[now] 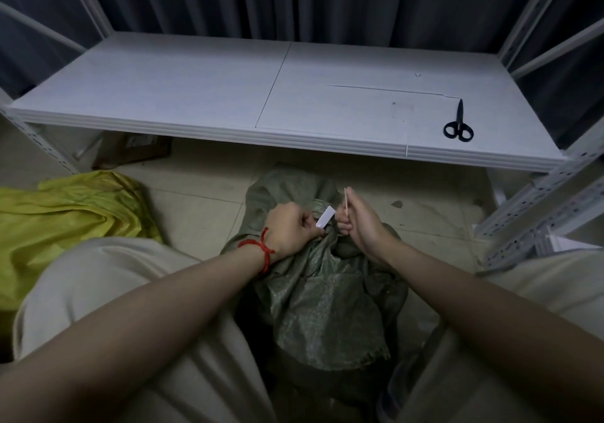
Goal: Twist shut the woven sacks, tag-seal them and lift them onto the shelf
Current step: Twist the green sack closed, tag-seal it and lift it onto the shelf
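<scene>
Left hand (291, 226) grips green sack (320, 292) at neck; right hand (362, 223) pinches tie strip (345, 201). Tiled floor (202, 200); white shelf (196, 95) 12 o'clock, scissors (458, 122) 2 o'clock; yellow sack (65, 207) 9 o'clock.

Black scissors (458, 122) lie closed at the far right, handles nearest the camera. A dark pleated curtain (327, 1) hangs behind. A brown cardboard piece (130, 153) lies on the pale tiled floor (202, 200) at left.
</scene>
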